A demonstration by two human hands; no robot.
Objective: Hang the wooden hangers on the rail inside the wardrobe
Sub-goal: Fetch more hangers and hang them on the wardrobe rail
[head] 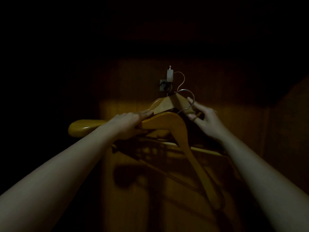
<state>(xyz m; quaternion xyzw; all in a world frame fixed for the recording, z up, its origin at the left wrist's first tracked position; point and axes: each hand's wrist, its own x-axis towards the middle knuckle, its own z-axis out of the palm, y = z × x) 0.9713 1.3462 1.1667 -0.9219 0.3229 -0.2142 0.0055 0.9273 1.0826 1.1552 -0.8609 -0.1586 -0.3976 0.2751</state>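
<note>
Wardrobe interior, poorly lit. A pale fitting is noted on the back panel; all positions are given relative to it.

- Rear hanger: directly below the fitting. Its thin hook curves up just beside the fitting (whether it is caught there cannot be told).
- Front hanger: below the fitting and nearer the camera, overlapping the rear hanger, with one arm sloping down to the right.
- Left hand: below and left of the fitting. The fingers are laid over the front hanger's shoulder and it is gripped.
- Right hand: below and right of the fitting. The front hanger's wire hook is pinched between thumb and fingers.
- Further wooden bars are seen lower down, indistinct.
</note>
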